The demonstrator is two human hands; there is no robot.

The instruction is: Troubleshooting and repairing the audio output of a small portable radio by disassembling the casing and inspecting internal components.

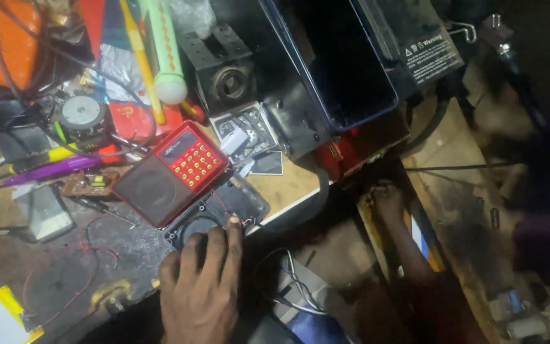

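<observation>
Head view, left hand (pixel 202 290) palm-down, fingers (pixel 232 239) on speaker (pixel 197 226)

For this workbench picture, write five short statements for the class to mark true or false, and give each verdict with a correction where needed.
1. The left hand rests on a black speaker panel. True.
2. The red radio has blue buttons. False: they are yellow.
3. The right hand reaches below the table edge. True.
4. The purple pen lies right of the radio. False: left.
5. The left hand holds a screwdriver. False: it grips nothing.
</observation>
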